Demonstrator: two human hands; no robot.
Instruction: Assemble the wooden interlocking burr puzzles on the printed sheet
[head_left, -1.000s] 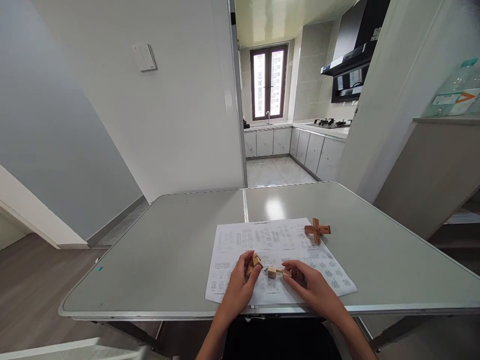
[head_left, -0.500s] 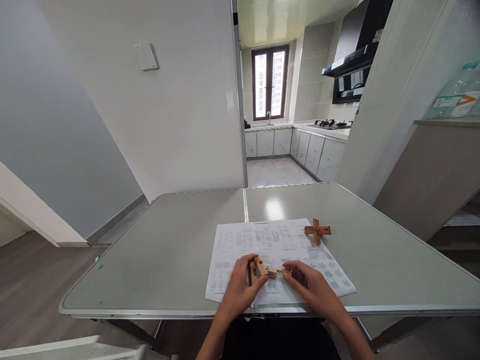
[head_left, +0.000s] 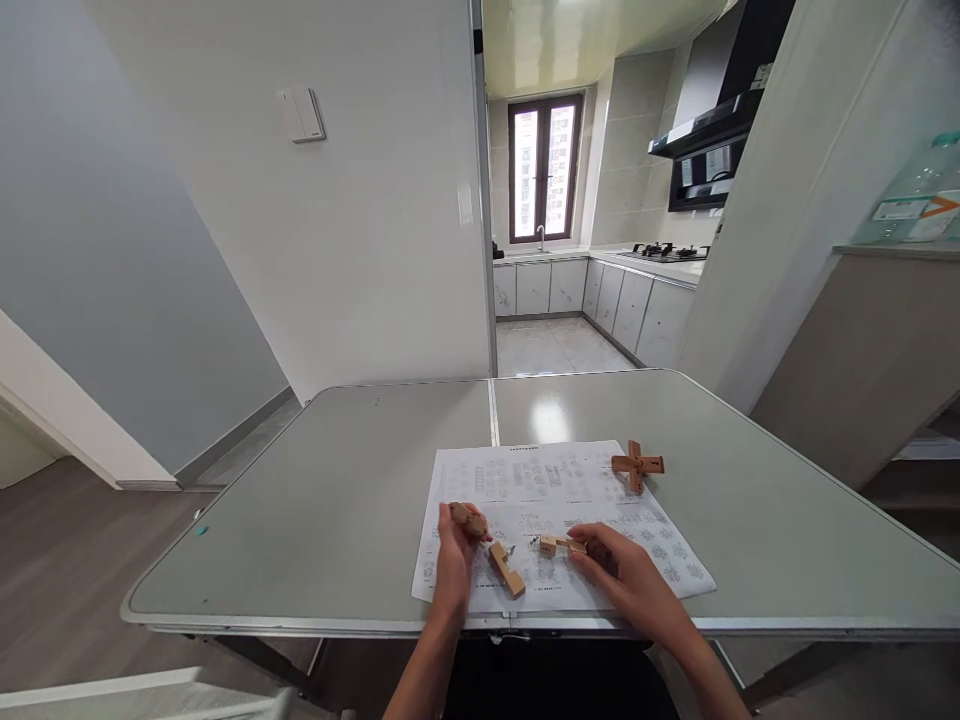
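Observation:
My left hand (head_left: 453, 572) is closed around a brown notched wooden puzzle piece (head_left: 469, 521), held up over the left part of a printed sheet (head_left: 517, 510). Just right of that hand, a lighter wooden puzzle piece (head_left: 508, 572) with a notch rests slantwise on the paper. My right hand (head_left: 628, 572) pinches a pale notched wooden puzzle piece (head_left: 550, 544) by its right end, with its left end sticking out towards the middle. Something darker shows under the right fingers, partly hidden.
An assembled brown wooden cross (head_left: 637, 465) lies at the sheet's upper right corner. The grey folding table (head_left: 300, 520) has a metal rim and a centre seam. A small teal bit (head_left: 202, 530) is near its left edge. Plastic bottles (head_left: 919, 195) stand on a ledge at the right.
My left hand has moved left with the brown piece. The lighter piece it also held now lies on the sheet. My right hand has stayed nearly in place.

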